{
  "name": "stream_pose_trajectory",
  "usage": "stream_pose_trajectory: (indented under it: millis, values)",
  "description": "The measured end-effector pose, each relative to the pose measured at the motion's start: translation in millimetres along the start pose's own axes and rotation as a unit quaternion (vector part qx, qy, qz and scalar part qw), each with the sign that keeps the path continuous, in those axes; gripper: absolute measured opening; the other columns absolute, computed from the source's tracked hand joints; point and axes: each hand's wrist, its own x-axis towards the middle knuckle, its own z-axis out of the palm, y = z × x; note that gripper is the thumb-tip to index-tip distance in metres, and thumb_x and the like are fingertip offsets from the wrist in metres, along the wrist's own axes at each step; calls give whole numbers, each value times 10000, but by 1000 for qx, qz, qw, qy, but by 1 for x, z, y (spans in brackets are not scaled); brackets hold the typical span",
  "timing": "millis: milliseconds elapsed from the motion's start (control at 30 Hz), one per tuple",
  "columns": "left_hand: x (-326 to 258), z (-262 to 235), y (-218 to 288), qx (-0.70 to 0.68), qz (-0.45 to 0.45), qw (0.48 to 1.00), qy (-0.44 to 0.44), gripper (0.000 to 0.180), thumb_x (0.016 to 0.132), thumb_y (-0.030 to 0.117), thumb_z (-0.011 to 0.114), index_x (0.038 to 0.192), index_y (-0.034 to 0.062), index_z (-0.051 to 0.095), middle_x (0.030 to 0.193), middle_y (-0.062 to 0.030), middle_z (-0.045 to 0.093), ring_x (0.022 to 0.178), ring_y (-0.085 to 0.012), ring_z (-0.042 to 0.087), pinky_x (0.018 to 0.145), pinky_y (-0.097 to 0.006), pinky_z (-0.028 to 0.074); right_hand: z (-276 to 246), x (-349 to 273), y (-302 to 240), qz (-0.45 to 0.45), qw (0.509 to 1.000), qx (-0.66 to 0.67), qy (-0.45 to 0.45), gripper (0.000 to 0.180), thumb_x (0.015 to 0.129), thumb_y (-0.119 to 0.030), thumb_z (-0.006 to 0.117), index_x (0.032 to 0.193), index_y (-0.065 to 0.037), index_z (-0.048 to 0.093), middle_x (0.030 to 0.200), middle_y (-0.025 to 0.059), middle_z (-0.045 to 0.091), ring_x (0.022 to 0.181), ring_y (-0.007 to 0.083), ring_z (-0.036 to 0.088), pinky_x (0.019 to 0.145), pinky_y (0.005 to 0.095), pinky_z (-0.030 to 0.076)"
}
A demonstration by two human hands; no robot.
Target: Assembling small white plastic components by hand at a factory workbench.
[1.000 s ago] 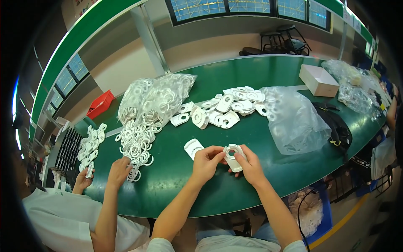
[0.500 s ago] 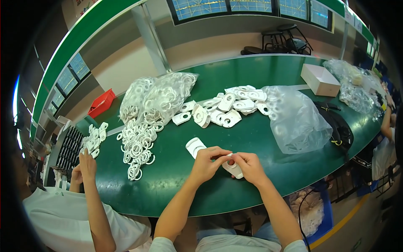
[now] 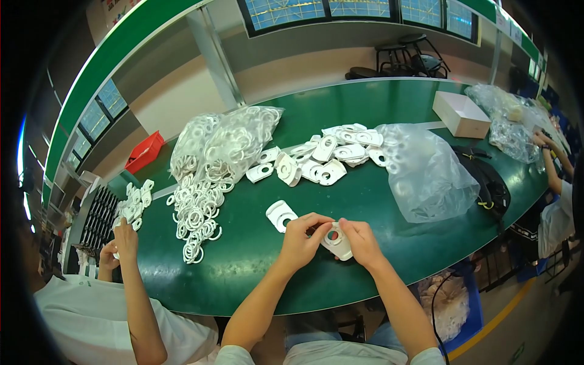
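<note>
Between my two hands is a white plastic plate with a round hole (image 3: 338,246), held above the near part of the green table. My left hand (image 3: 302,238) pinches its left edge near the hole, fingers closed. On the other side my right hand (image 3: 361,241) grips the plate with the thumb on top; the fingers underneath are mostly hidden. Another white holed plate (image 3: 280,215) lies on the table just beyond my left hand. Farther off is a heap of similar white plates (image 3: 328,153). White rings (image 3: 198,213) spill toward me from a clear bag to the left.
The clear bag of rings (image 3: 234,140) and a cloudy plastic bag (image 3: 429,176) flank the heap. A red bin (image 3: 145,152), a white open box (image 3: 461,115) and a black bag (image 3: 486,182) stand around. At left a co-worker's hand (image 3: 126,240) works by more white parts.
My left fingers have drawn back a little from the hole, so more of the held plate shows. At far right, another person's arms have moved up toward the clear plastic.
</note>
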Motion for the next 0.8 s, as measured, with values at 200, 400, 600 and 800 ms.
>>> stream_pose_trajectory:
  millis: [200, 400, 600, 800]
  values:
    - [1, -3, 3, -43, -12, 999, -14, 150, 854, 40, 594, 978, -28, 647, 853, -58, 653, 748, -110, 613, 664, -231, 472, 7, -1, -6, -145, 961, -224, 72, 210, 880, -162, 530, 786, 8, 609, 634, 85, 593, 561, 237, 561, 530, 330, 435]
    - [0, -2, 15, 98, 162, 980, 53, 179, 774, -34, 657, 948, 8, 673, 952, -117, 672, 832, -197, 661, 730, -258, 512, 5, 1, -19, -377, 823, -396, 152, 118, 747, -106, 672, 860, -76, 658, 880, 39, 644, 844, 248, 574, 712, 361, 447]
    - [1, -2, 19, 40, 289, 953, 82, 226, 720, -60, 687, 925, 33, 690, 970, -106, 674, 866, -210, 663, 736, -281, 528, 3, -7, -28, -464, 766, -414, 163, 202, 714, -140, 695, 913, -106, 678, 1037, 48, 623, 985, 277, 544, 852, 401, 455]
    - [-2, -9, 20, 73, 261, 960, 64, 210, 721, -49, 693, 916, 28, 698, 896, -99, 683, 780, -189, 665, 673, -264, 521, -1, -1, -18, -447, 807, -365, 122, 178, 774, -129, 682, 930, -47, 658, 945, 59, 622, 853, 239, 579, 783, 377, 470]
